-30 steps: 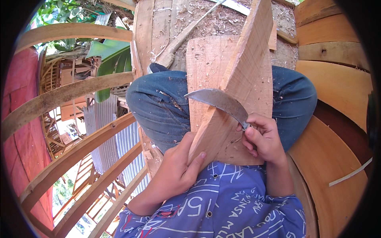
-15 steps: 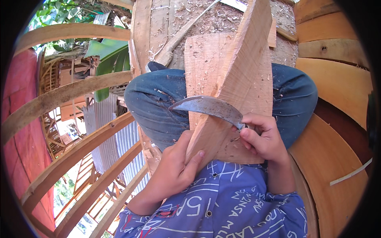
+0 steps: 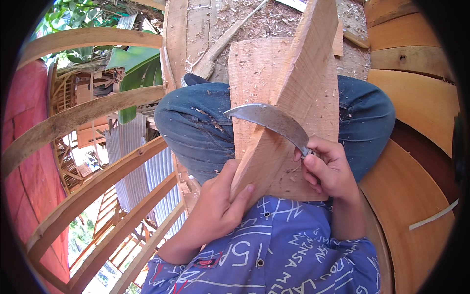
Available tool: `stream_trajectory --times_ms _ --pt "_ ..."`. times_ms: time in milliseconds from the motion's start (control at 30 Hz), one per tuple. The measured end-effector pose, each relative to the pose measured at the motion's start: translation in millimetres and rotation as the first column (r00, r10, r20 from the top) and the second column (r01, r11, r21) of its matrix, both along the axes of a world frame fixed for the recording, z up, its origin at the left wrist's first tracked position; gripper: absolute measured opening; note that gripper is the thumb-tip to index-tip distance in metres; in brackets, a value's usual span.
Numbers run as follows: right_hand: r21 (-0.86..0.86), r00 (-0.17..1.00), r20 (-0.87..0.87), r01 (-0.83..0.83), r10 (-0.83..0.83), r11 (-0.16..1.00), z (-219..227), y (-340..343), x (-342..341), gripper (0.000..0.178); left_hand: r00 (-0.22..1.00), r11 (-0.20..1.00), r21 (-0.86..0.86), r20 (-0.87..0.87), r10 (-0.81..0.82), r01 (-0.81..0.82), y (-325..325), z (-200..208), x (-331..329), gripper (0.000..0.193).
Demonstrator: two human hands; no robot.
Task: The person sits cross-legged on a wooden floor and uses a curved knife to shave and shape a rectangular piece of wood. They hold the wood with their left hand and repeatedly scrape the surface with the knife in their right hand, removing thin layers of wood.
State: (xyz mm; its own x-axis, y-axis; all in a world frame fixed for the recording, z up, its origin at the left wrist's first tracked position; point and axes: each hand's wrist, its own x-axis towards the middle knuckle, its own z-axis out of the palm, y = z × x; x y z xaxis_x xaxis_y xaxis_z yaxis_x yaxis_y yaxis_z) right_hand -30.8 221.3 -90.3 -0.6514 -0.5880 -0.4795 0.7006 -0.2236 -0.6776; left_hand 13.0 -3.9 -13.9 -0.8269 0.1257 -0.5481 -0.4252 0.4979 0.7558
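Observation:
My left hand point(image 3: 219, 206) is closed round the near end of a long wooden plank point(image 3: 306, 73), which stands tilted on its edge and slants away to the upper right. My right hand point(image 3: 327, 169) grips a curved sickle-like knife point(image 3: 280, 122) by its handle, mostly hidden in the fingers. The grey, rust-stained blade lies across the plank's upper edge, its tip pointing left. Under the plank, a wide flat board point(image 3: 254, 63) rests across my lap between my bent knees, dotted with small chips.
Wooden slat railing point(image 3: 98, 108) curves along the left, with corrugated metal sheets and leaves beyond it. Curved wooden boards point(image 3: 416, 108) form a wall at the right. Shavings point(image 3: 274, 22) and a thin wooden stick point(image 3: 227, 39) lie on the plank floor ahead.
The knife has shifted a little away from me and to the right along the plank, its blade now angled more steeply. My left hand keeps its hold on the plank.

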Motion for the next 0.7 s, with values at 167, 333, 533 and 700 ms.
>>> stream_trajectory --times_ms 167,333,533,700 --pt "0.080 0.999 -0.035 0.042 -0.039 0.996 0.8 -3.5 2.1 0.017 1.000 0.999 0.023 -0.018 0.023 -0.023 -0.1 -0.9 1.2 0.032" --pt "0.139 0.962 -0.239 0.166 -0.129 0.976 -6.9 -10.6 11.1 0.020 1.000 1.000 0.010 -0.005 0.008 -0.008 0.9 1.4 -0.8 0.035" --pt "0.030 0.810 -0.229 0.561 -0.540 0.827 -11.0 21.9 -13.5 0.021 0.991 0.994 0.060 0.101 0.088 -0.094 0.6 2.0 3.6 0.039" --pt "-0.024 0.992 -0.060 0.113 -0.114 0.993 4.7 8.7 3.5 0.020 1.000 1.000 -0.008 -0.008 -0.003 0.003 2.1 -0.3 2.7 0.036"
